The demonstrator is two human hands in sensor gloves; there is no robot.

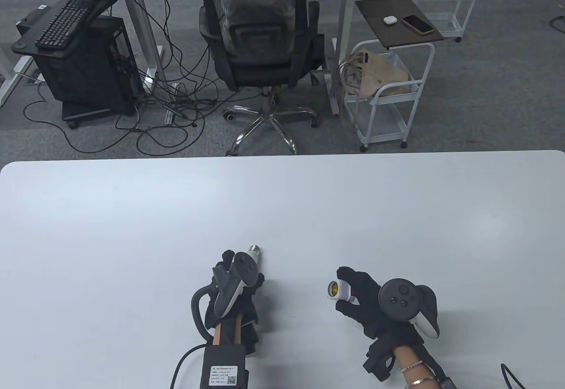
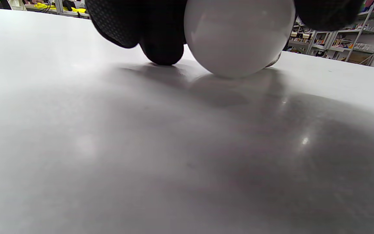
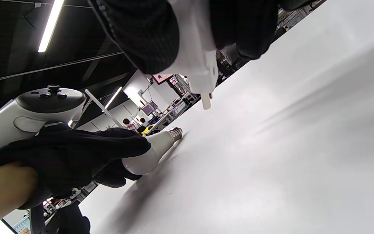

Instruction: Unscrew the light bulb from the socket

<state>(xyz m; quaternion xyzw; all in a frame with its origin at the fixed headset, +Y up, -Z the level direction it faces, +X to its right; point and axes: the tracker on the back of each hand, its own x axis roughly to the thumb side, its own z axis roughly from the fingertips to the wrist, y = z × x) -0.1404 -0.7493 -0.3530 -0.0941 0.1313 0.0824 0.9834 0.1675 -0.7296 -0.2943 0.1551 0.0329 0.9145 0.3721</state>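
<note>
The white light bulb [image 2: 239, 35] is out of the socket and lies on the white table, gripped by my left hand [image 1: 238, 283]. Its metal screw base [image 1: 254, 250] pokes out past the fingers, pointing away from me; it also shows in the right wrist view [image 3: 151, 149]. My right hand [image 1: 362, 296] holds the white socket [image 1: 339, 290] with its brass-lined mouth facing left toward the bulb, a hand's width apart. In the right wrist view the socket's plug end [image 3: 196, 61] hangs between my gloved fingers [image 3: 141, 35] above the table.
The white table [image 1: 282, 212] stretches wide in front of both hands. A cable [image 1: 181, 362] runs off the near edge by my left wrist. Beyond the far edge stand an office chair [image 1: 260, 40] and a white cart [image 1: 388, 93].
</note>
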